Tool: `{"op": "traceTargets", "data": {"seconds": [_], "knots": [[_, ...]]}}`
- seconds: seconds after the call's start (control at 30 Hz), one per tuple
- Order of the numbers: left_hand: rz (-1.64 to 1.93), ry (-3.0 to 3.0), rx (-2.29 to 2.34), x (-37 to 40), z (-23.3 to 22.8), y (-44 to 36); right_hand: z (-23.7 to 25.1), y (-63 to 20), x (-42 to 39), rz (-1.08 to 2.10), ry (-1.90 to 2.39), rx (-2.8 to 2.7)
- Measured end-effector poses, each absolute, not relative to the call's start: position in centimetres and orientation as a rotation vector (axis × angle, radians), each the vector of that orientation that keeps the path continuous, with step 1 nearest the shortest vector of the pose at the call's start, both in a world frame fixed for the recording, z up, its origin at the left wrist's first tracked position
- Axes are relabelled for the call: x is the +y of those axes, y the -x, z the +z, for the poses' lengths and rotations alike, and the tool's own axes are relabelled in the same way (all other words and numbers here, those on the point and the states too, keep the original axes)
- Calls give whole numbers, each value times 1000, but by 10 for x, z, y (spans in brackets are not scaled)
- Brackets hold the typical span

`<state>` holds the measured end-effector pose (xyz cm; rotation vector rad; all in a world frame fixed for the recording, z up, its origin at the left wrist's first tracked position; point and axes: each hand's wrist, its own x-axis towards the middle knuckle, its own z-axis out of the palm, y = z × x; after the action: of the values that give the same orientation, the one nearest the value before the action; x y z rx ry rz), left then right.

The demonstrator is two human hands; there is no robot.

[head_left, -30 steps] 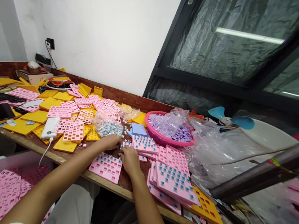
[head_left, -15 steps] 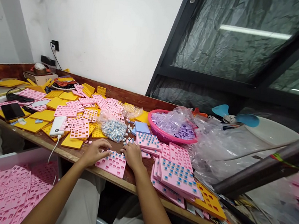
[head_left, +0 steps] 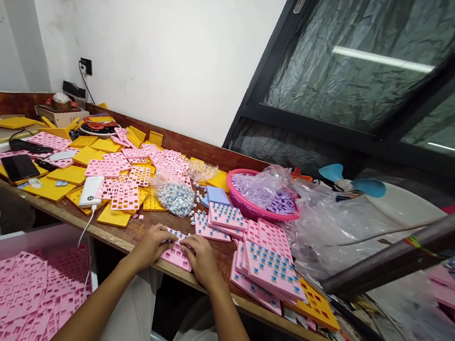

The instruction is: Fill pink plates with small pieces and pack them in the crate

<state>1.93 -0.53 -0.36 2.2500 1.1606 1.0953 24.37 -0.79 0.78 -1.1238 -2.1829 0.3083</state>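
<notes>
A pink grid tray [head_left: 176, 255] with small blue and white pieces in its holes lies at the front edge of the wooden bench [head_left: 128, 233]. My left hand [head_left: 152, 245] rests on the tray's left side and my right hand [head_left: 201, 257] on its right side, fingers bent over it. Just beyond the tray, loose small pieces [head_left: 194, 217] are scattered, and a clear bag of the same pieces [head_left: 175, 197] sits behind them. Filled pink trays [head_left: 268, 262] are stacked to the right of my right hand.
Yellow and pink empty trays [head_left: 120, 196] cover the bench's left half, with a white power bank [head_left: 91, 191] and a phone [head_left: 19, 166]. A pink basket [head_left: 258, 210] holds purple parts in plastic. A bin of pink trays [head_left: 8, 298] sits below left. A dark bar [head_left: 408, 248] slants at right.
Both hands drew back from the loose pieces toward the bench's front edge and settled on the pink tray, which now lies nearer the edge. The view shifted slightly.
</notes>
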Motion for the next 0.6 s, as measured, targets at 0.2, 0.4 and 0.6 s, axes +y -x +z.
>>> {"op": "traceTargets", "data": {"seconds": [0.2,0.4,0.6], "knots": [[1100,-2199,1175,-7,-2,-20,-1,-237,-11,427,1155,-2020],[1114,-2138,1170,-7,1,-21,-1,-230,-9,457,1137,-1981],[1038,-2321,1254,-8,2,-24,-2,-229,-7,436,1152,-2007]]}}
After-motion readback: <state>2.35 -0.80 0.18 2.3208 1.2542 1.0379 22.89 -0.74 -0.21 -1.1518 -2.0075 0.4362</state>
